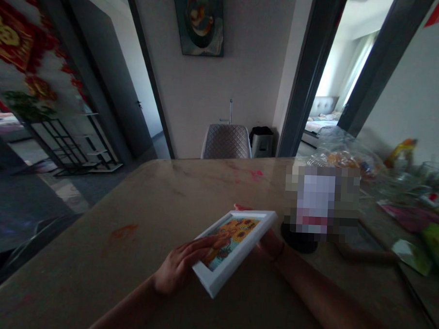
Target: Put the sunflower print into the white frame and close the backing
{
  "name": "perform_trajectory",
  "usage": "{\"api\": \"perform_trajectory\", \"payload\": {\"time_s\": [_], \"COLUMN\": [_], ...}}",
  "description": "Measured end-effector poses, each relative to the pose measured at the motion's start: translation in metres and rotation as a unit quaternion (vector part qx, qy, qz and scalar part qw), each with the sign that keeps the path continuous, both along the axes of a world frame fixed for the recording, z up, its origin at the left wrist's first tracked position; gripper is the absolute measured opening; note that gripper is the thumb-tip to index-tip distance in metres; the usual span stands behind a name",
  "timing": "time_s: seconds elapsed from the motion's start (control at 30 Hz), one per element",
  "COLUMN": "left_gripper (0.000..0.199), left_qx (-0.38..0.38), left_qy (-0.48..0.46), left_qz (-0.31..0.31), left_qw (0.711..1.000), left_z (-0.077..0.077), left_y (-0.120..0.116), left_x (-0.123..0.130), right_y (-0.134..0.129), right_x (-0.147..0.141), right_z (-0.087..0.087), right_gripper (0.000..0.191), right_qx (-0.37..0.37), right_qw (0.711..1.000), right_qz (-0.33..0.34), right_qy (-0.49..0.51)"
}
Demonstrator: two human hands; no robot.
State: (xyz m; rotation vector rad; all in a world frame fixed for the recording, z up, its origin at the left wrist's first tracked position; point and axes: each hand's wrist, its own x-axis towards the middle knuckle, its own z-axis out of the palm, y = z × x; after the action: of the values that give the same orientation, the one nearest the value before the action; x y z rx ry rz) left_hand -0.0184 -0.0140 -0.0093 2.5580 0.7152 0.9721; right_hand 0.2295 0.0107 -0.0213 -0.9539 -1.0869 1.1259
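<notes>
A white picture frame (233, 252) with a sunflower picture is held tilted above the table, its front facing up. My left hand (181, 262) is at its left edge, with fingers stretched over the front and lying on the picture. Behind the frame, my right hand (269, 242) supports it from the back and right side. Most of that hand is hidden; some fingertips show past the far edge, and the wrist shows at the right.
The brown table (159, 200) has red and orange stains. To the right stand a blurred-out item on a black round base (299, 238), a clear plastic bag (340, 150), glasses (432, 174) and green packets (436, 242). A quilted chair (228, 140) and a bin (262, 142) are beyond the far edge.
</notes>
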Motion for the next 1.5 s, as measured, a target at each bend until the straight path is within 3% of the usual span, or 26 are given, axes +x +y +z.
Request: {"api": "perform_trajectory", "payload": {"time_s": [0.1, 0.17, 0.33, 0.43, 0.6, 0.8, 0.93, 1.07, 1.17, 1.37, 1.5], "left_gripper": [0.033, 0.039, 0.046, 0.052, 0.058, 0.067, 0.052, 0.045, 0.047, 0.048, 0.047], "left_qx": [-0.098, -0.105, -0.131, -0.189, -0.215, -0.291, -0.361, -0.399, -0.367, -0.317, -0.315], "left_qy": [-0.100, -0.138, -0.198, -0.240, -0.287, -0.385, -0.407, -0.437, -0.446, -0.421, -0.415], "left_qz": [0.145, 0.214, 0.309, 0.304, 0.290, 0.295, 0.310, 0.305, 0.308, 0.343, 0.350], "left_qw": [0.979, 0.961, 0.921, 0.902, 0.887, 0.825, 0.779, 0.746, 0.756, 0.778, 0.778], "left_z": [-0.011, -0.014, -0.006, 0.002, 0.004, 0.009, 0.013, 0.007, 0.000, -0.007, -0.008], "left_y": [0.002, 0.003, 0.006, 0.008, 0.013, 0.019, 0.023, 0.030, 0.036, 0.041, 0.040], "left_x": [0.000, 0.003, 0.015, 0.019, 0.016, 0.013, 0.014, 0.011, 0.007, 0.003, 0.004], "right_y": [0.004, 0.005, 0.006, 0.007, 0.006, 0.010, 0.014, 0.013, 0.012, 0.014, 0.015], "right_x": [-0.001, -0.001, -0.002, -0.002, -0.002, -0.003, -0.001, 0.006, 0.010, 0.004, 0.002], "right_z": [-0.002, -0.001, -0.001, 0.001, 0.005, -0.002, -0.005, -0.002, -0.001, -0.005, -0.007], "right_gripper": [0.038, 0.034, 0.023, 0.026, 0.032, 0.036, 0.034, 0.027, 0.026, 0.019, 0.026], "right_qx": [0.005, 0.009, -0.032, -0.061, -0.072, -0.076, -0.085, -0.049, -0.026, -0.070, -0.068], "right_qw": [0.997, 0.991, 0.988, 0.989, 0.993, 0.997, 0.995, 0.999, 0.999, 0.988, 0.990], "right_qz": [0.071, 0.111, 0.089, 0.058, 0.034, -0.007, -0.015, 0.002, 0.032, 0.071, 0.090], "right_qy": [0.042, 0.072, 0.124, 0.121, 0.090, -0.028, -0.040, -0.005, 0.024, 0.115, 0.083]}}
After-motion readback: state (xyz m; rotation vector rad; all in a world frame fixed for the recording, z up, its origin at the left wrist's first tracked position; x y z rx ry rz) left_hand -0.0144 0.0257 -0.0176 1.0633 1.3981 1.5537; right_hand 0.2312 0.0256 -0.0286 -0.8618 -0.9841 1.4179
